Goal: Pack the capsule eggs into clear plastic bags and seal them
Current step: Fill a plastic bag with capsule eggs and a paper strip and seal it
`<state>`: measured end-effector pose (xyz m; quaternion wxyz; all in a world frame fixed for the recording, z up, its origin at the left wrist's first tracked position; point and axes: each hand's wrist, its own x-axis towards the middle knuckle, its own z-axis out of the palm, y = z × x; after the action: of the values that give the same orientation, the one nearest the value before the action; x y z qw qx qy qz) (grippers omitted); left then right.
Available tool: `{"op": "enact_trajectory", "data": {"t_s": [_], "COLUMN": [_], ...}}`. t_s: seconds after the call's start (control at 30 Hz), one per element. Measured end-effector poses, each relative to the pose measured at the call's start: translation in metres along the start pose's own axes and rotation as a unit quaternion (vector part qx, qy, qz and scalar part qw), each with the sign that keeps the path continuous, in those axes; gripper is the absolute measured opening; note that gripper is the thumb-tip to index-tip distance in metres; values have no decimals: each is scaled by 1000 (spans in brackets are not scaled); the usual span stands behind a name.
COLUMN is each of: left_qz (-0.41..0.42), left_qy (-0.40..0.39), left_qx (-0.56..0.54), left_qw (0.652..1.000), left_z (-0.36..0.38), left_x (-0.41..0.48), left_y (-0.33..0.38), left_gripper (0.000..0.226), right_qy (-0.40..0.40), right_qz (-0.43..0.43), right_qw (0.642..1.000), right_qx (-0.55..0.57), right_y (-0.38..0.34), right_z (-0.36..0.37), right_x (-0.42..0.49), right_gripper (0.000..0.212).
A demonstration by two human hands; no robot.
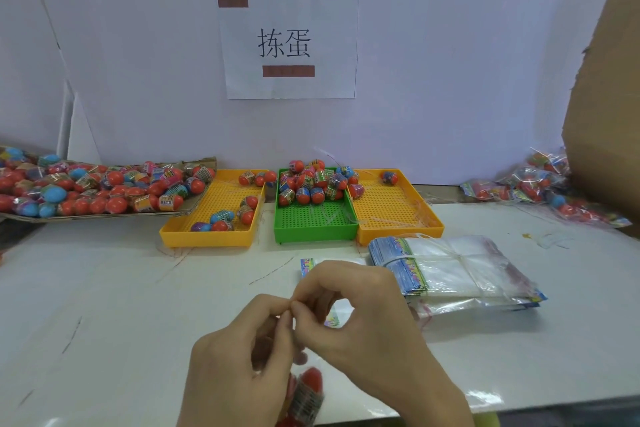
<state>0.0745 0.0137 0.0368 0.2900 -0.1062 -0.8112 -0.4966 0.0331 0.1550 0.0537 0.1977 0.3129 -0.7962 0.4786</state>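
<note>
White counter (104, 288): both hands, left (239, 354) and right (356, 315), grip pinching a bag's top over eggs (306, 392); packed bags (540, 184) at two o'clock, loose eggs (86, 187) at ten remain.

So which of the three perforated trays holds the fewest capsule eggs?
The right-hand yellow tray: only one egg, at its back edge. The green tray carries a heap, and the left yellow tray several scattered eggs.

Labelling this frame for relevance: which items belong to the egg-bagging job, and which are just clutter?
In the job:
left hand
right hand
bag being pinched
egg below the hands
bag stack
green tray of eggs

Lying about:
wall sign
cardboard box
</note>
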Motion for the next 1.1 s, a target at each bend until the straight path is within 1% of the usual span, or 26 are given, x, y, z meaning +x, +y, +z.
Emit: {"op": "enact_trajectory", "data": {"t_s": [0.07, 0.13, 0.2, 0.27, 0.3, 0.33, 0.4, 0.47, 0.5, 0.53, 0.57, 0.63, 0.73, 0.83, 0.9, 0.93, 0.97, 1.0, 1.03, 1.07, 1.1], "left_qz": [-9, -12, -18, -27, -40, -54, -87, -128, -146, -160, -168, -174, -182, -189, -184, -175, -156, -114, -54, 9, 64], "left_qy": [-3, -4, -6, 21, 47, 75, 126, 171, 190, 200, 206, 206, 203, 185, 173, 178, 200, 238, 279, 309, 316], "left_qx": [1, 11, 20, 3, -24, -64, -162, -248, -279, -298, -306, -316, -332, -342, -333, -316, -279, -216, -143, -77, -34], "left_qw": [1000, 1000, 1000, 999, 998, 994, 975, 945, 930, 920, 914, 910, 903, 902, 909, 915, 926, 940, 948, 948, 946], "left_z": [1, 2, 5, 9, 11, 13, 12, 9, 8, 8, 9, 11, 13, 10, 10, 11, 11, 11, 10, 7, 5], "left_x": [-1, -2, -3, -4, -5, -4, -2, 2, 3, 3, 3, 3, 2, 2, 2, 3, 2, 2, 3, 4, 5], "left_y": [-1, -5, -5, -5, -4, -3, 0, 2, 2, 1, 1, 1, -2, -7, -9, -9, -8, -7, -2, 4, 10], "left_gripper": [10, 19, 33, 42, 42, 40, 27, 15, 14, 14, 14, 13, 10, 10, 19, 25, 32, 37, 37, 34, 30], "right_qy": [-7, -15, -8, 6, 11, 16, 33, 39, 35, 26, 18, 14, 40, 54, 54, 52, 53, 56, 60, 63, 62], "right_qz": [10, 16, 14, 11, 13, 21, 62, 129, 162, 192, 213, 227, 218, 227, 238, 244, 250, 253, 256, 257, 258], "right_qw": [1000, 1000, 1000, 1000, 1000, 1000, 998, 991, 986, 979, 972, 961, 955, 941, 927, 920, 914, 912, 912, 913, 915], "right_qx": [0, -6, -10, -8, -2, 2, 8, 15, 32, 61, 98, 158, 196, 245, 285, 303, 315, 317, 313, 309, 305], "right_y": [2, 3, 3, 2, 2, 2, 5, 10, 11, 12, 12, 10, 10, 7, 6, 5, 4, 5, 4, 4, 3], "right_z": [-2, -6, -7, -7, -7, -9, -15, -23, -28, -30, -32, -31, -27, -25, -26, -25, -25, -23, -22, -20, -19], "right_x": [0, -1, -2, -1, -1, 0, 0, -1, -1, -1, 0, 1, 1, 3, 4, 4, 4, 4, 4, 4, 5], "right_gripper": [9, 10, 10, 10, 9, 9, 16, 30, 35, 33, 24, 2, 17, 20, 16, 12, 11, 12, 13, 15, 15]}}
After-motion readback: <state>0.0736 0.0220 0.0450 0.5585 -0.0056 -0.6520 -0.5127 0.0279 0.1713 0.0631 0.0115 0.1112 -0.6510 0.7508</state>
